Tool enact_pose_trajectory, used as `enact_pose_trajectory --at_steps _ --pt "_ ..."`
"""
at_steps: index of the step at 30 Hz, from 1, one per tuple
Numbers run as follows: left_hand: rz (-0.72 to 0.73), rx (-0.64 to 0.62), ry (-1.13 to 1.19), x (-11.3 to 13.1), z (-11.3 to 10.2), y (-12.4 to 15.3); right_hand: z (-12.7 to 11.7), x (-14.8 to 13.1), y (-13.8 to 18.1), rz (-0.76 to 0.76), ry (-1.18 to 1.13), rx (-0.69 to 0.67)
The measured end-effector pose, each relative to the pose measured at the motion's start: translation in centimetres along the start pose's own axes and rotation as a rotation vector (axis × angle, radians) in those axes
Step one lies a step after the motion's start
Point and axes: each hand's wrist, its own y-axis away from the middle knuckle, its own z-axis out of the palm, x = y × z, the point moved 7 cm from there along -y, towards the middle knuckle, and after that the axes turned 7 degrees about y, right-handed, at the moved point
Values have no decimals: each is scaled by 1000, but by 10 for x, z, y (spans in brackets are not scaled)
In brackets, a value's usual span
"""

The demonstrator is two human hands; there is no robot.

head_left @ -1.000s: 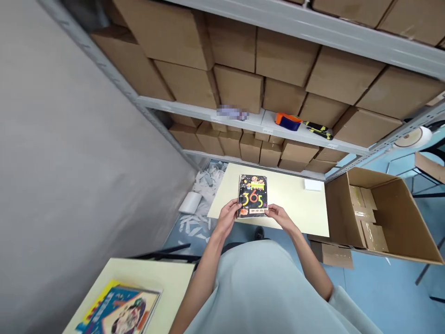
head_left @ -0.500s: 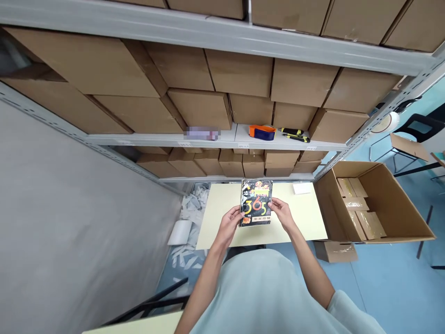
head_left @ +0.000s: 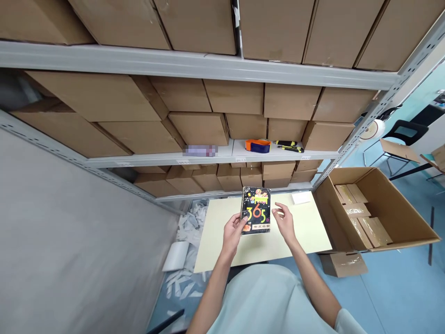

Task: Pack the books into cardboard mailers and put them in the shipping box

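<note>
A small book (head_left: 256, 212) with a dark cover and a large colourful "365" is held up over the pale yellow table (head_left: 222, 250). My left hand (head_left: 233, 231) grips its lower left edge, thumb on the front cover and fingers behind. Just off the right edge, my right hand (head_left: 284, 221) is apart from the book, its fingers curled loosely with a gap between thumb and fingertips. A white slip (head_left: 301, 198) lies on the table's far right part.
Shelves with cardboard boxes (head_left: 198, 130) rise in front. On one shelf lie an orange and blue tape roll (head_left: 257, 145) and yellow-black cutters (head_left: 289, 146). A large open carton (head_left: 410, 227) holding small boxes stands right. Crumpled paper (head_left: 189, 227) lies left, beside a grey wall (head_left: 69, 241).
My right hand has let go of the book's right edge and moved slightly away. My left hand keeps its hold. The camera view has tilted up, showing more of the upper shelf.
</note>
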Motion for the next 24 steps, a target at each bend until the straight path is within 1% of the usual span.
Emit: enact_pose_trajectory --at_steps 1,4,5,7,10,13,16,17,18,20,21,22,23,24 --pt "53 21 -35 2 1 0 4 -3 3 -25 24 -4" --pt "187 84 -185 9 10 3 28 -9 13 -26 12 -136" --pt "218 98 -253 11 14 6 36 -11 16 -16 -1 -168" --pt "289 102 -399 15 27 14 45 -16 21 -6 -21 -187" --pt "477 39 -595 22 51 33 50 -25 23 -16 -58 -155" --pt "657 -41 -753 23 72 53 45 -30 21 -23 -130 -91" --pt "721 -158 -820 19 81 62 36 -26 16 24 -202 -45" --pt "716 -178 -814 20 79 62 32 -24 14 50 -220 -40" --pt "700 -161 -795 23 72 59 28 -23 13 73 -235 -43" --pt "623 -34 -710 33 49 47 21 -25 11 94 -256 -84" --pt "547 34 -637 38 35 39 18 -27 10 94 -265 -123" --pt "442 62 -542 40 23 30 16 -30 10 93 -272 -169" --pt "312 38 -429 38 15 22 14 -34 10 96 -279 -222" --pt "167 -32 -306 34 11 16 14 -36 11 102 -285 -275"
